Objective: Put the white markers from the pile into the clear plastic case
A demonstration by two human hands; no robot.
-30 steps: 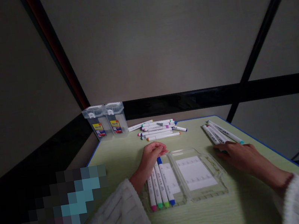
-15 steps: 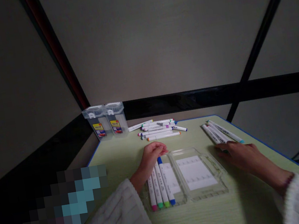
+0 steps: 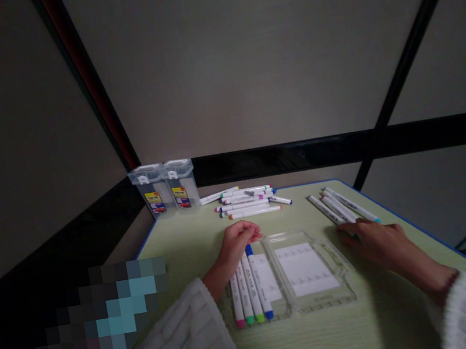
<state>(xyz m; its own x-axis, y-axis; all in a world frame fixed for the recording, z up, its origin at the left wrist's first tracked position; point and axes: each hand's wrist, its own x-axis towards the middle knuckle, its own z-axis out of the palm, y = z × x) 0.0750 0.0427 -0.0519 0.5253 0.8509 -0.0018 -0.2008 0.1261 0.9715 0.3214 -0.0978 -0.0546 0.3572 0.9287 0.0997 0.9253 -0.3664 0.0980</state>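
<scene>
A clear plastic case [image 3: 318, 296] lies open in front of me on the pale green table [image 3: 330, 342]. Its left half holds several white markers [image 3: 249, 290] with pink, green and blue caps. My left hand [image 3: 237, 243] rests with curled fingers on the far rim of that half, above the marker tips. My right hand [image 3: 376, 243] lies to the right of the case. Its fingertips are closed on the near end of one white marker [image 3: 322, 207] in a small group [image 3: 344, 207] near the table's right edge.
A loose pile of white markers [image 3: 248, 201] lies at the back middle of the table. Two clear upright boxes with yellow labels [image 3: 167, 188] stand at the back left corner. A black rail runs behind the table's far edge.
The leftmost marker of the right group has swung its far end to the left, away from the others. My right hand has shifted slightly. My left hand has not moved.
</scene>
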